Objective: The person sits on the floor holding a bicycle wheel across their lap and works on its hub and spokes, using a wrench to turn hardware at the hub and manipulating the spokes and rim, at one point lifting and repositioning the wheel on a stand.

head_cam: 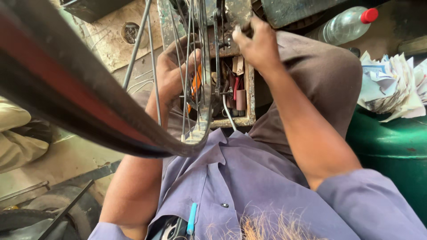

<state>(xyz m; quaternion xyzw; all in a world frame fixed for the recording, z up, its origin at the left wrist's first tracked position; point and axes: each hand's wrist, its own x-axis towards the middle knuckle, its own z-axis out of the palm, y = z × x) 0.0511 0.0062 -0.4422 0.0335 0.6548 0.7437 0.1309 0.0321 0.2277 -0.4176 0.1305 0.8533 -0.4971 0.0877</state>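
A bicycle wheel with a black tyre with a red stripe and thin metal spokes fills the left and top of the head view. My left hand reaches behind the spokes, its fingers closed around an orange-handled tool. My right hand is up by the wheel's hub, its fingers curled on a metal part there. Exactly what it grips is hidden.
A wooden box of small tools sits between my knees. At the top right lies a clear plastic bottle with a red cap. Crumpled papers rest on a green drum. Another tyre lies at the lower left.
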